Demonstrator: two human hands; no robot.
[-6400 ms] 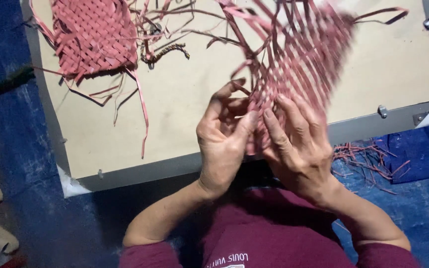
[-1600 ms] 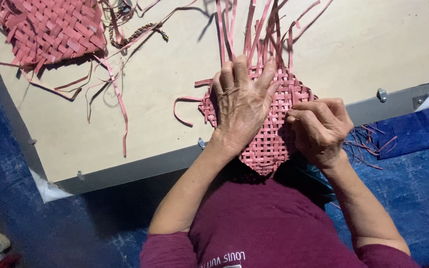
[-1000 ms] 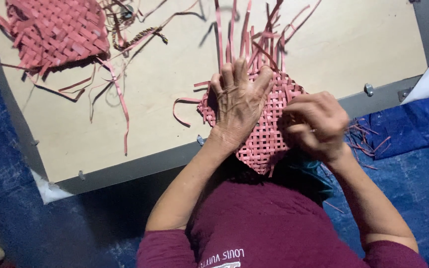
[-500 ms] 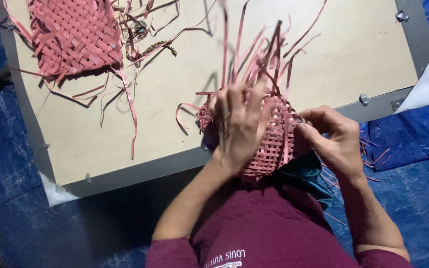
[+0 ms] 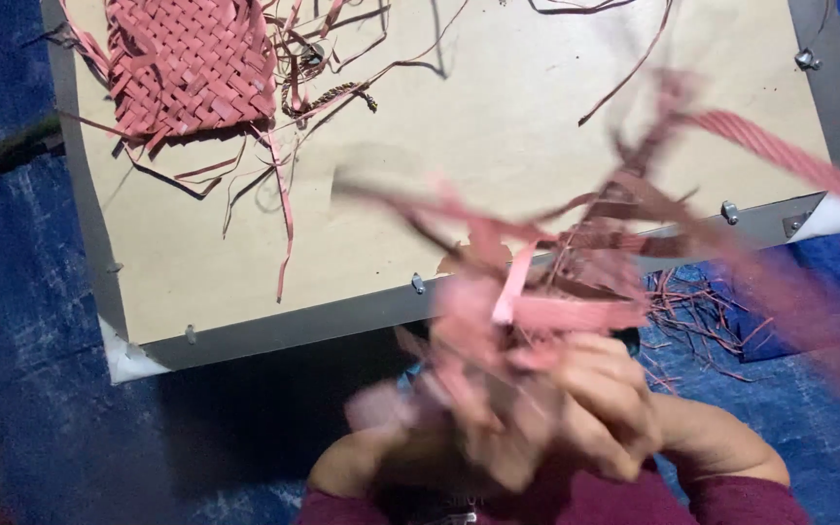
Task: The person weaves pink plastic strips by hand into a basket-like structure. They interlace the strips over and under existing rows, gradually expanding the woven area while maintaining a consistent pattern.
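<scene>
Pink woven piece blurred, loose strips splaying upward, both hands gripping its lower edge

Tan board with grey metal rim and small clips lies on blue tarp floor. Dark shadow falls below rim. Light is dim and uneven.

A finished pink woven mat is being kept on the tan board (loose strips beside it), blue tarp below.
</scene>
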